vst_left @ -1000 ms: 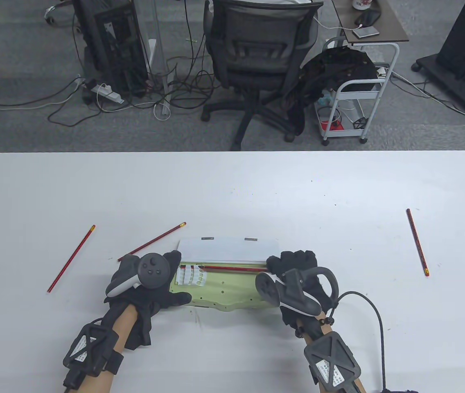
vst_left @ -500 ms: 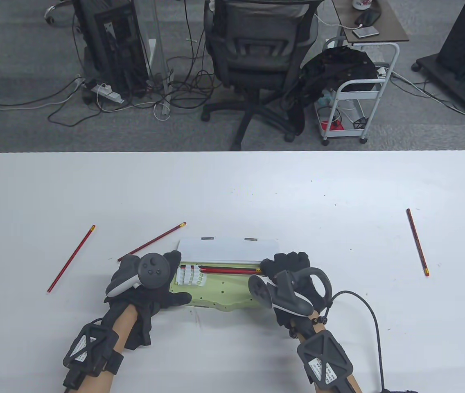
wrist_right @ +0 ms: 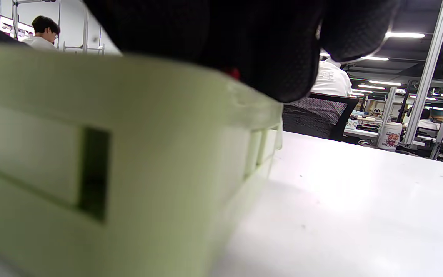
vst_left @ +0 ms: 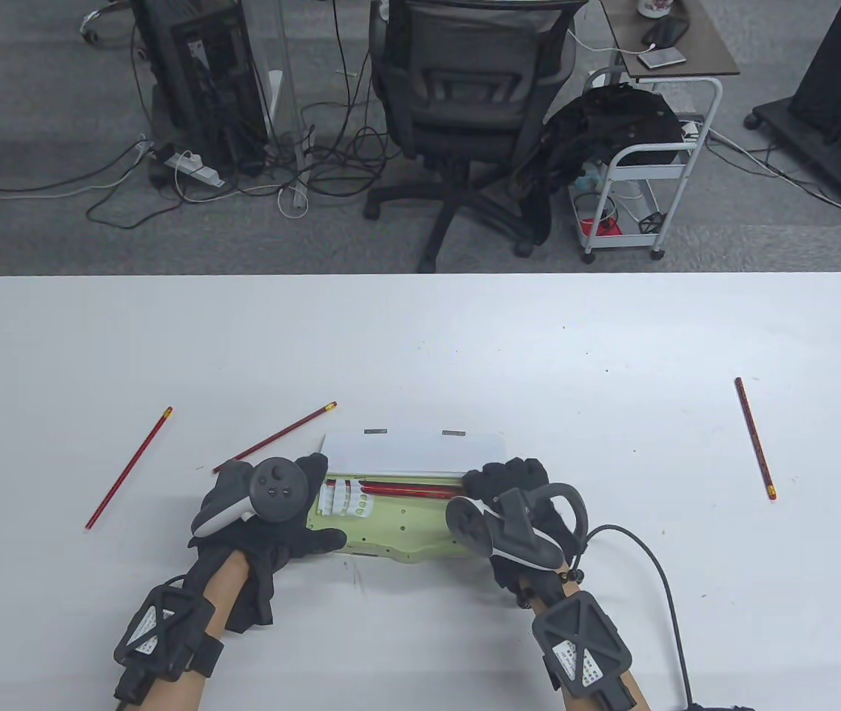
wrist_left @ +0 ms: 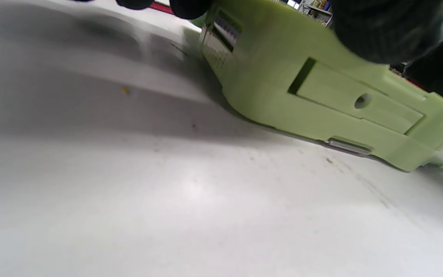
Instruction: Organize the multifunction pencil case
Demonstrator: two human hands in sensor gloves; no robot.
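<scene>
White table point(vst_left: 420, 341), left hand point(vst_left: 265, 511) gripping green pencil case point(vst_left: 398, 526), right hand point(vst_left: 517, 503) curled on red pencil point(vst_left: 406, 489).

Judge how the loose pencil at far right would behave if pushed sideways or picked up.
The far-right pencil looks thin, straight and rigid, so it should lift without bending. Lying alone on the smooth white table, it would probably roll or skid when nudged sideways.

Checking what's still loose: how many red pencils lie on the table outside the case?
3: far-left pencil, one behind the left hand, one far right. Others lie inside the case.
</scene>
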